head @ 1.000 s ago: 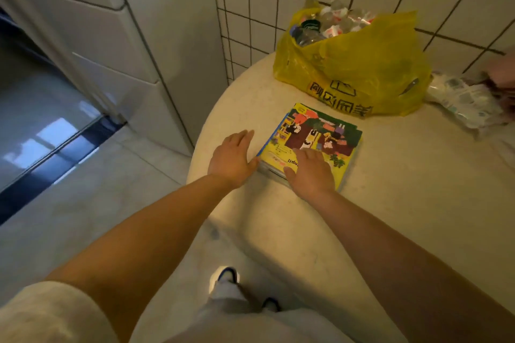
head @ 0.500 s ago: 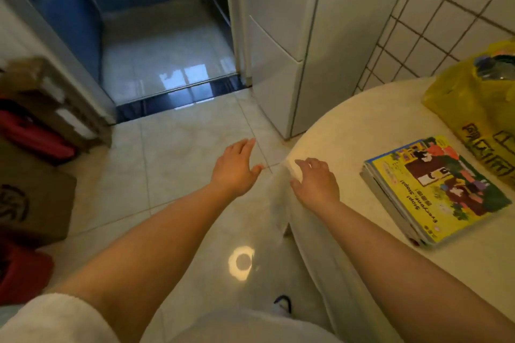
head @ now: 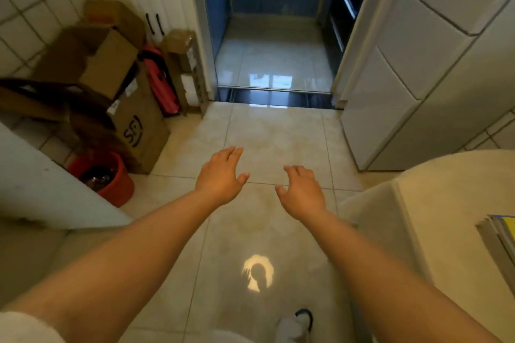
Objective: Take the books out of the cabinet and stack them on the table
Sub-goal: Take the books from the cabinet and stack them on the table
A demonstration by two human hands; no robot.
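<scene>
Left hand: our left hand (head: 221,175) hangs over the floor tiles (head: 267,133) to the left of the table, palm down, fingers straight and slightly spread, holding nothing.
Right hand: our right hand (head: 302,192) hovers beside it, nearer the table, fingers loosely bent and spread, with nothing in it.
Books: we see only a corner of the stack of books (head: 500,234), lying flat on the table at the right edge of view, a yellow and blue cover on top.
Table: the pale round table (head: 446,203) fills the lower right; both our hands are off it, to its left.
Cabinet: a white cabinet (head: 412,64) with drawer-like fronts stands just beyond the table.
Boxes: cardboard boxes (head: 111,78) and an orange bucket (head: 111,178) sit well left of the table, across the floor.
Doorway: a doorway (head: 273,36) to a blue-lit room opens beyond the table, left of the cabinet.
</scene>
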